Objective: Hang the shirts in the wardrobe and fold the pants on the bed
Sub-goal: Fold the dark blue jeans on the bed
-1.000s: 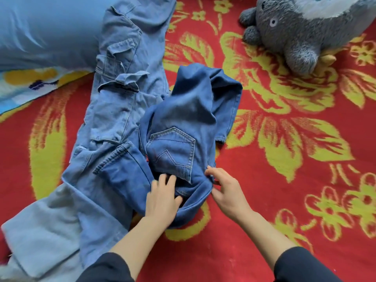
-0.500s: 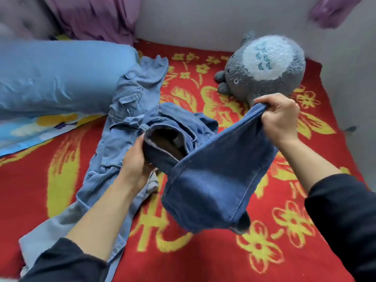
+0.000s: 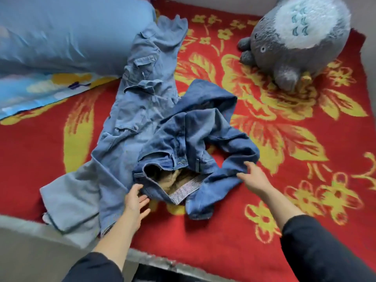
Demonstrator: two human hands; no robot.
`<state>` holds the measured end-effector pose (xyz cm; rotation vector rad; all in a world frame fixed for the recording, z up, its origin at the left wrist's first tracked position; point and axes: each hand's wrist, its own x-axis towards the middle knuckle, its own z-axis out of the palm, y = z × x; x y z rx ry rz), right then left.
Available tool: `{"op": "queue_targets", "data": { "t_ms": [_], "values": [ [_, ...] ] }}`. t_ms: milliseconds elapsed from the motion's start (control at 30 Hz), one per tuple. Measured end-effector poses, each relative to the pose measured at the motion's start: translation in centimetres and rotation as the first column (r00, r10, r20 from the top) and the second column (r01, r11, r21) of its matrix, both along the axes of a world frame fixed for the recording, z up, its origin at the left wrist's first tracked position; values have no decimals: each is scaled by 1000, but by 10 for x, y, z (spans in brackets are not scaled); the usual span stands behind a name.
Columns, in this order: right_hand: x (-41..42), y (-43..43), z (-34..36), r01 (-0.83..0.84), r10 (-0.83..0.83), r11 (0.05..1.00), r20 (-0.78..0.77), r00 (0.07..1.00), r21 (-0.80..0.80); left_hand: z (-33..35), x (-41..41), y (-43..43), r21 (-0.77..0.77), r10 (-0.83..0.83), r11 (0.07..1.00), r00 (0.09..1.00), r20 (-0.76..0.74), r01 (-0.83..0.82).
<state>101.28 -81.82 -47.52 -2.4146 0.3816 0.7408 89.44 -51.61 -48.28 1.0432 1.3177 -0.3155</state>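
Dark blue jeans lie crumpled on the red flowered blanket, waistband open toward me with the tan lining showing. My left hand touches the waistband's left edge with its fingers spread. My right hand reaches onto a bunched leg of the jeans at the right, fingers extended and blurred. Light blue cargo pants stretch out flat to the left, partly under the jeans.
A blue pillow lies at the back left on a patterned sheet. A grey plush toy sits at the back right. The bed's front edge runs along the bottom left.
The dark jeans, held up in the air between both hands half a second ago, now lie on the blanket. Both hands have let go and rest at their edges.
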Motion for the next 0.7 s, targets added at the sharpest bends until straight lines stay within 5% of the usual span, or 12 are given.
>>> {"op": "queue_targets", "data": {
  "t_ms": [100, 200, 367, 533, 600, 700],
  "values": [
    [-50, 24, -52, 14, -23, 999, -217, 976, -44, -25, -3, 1, 272, -198, 942, 980, -17, 195],
    [-73, 51, -82, 233, -223, 972, -334, 916, -10, -46, -3, 6, 504, -406, 778, 912, -52, 375],
    [-82, 69, -107, 418, -389, 909, -386, 836, -11, -77, 8, 14, 473, -466, 742, 873, -146, 475],
    [-22, 44, -77, 473, -473, 881, 38, 880, 4, -77, 3, 20, 529, -514, 642, 823, -240, 555],
    [20, 35, -51, 533, -552, 833, 294, 781, 148, -74, 4, 21, 544, -547, 579, 784, -292, 607],
    [72, 28, -8, 487, -595, 794, 627, 502, 363, -74, 9, 21, 507, -593, 534, 727, -346, 677]
  ]
}}
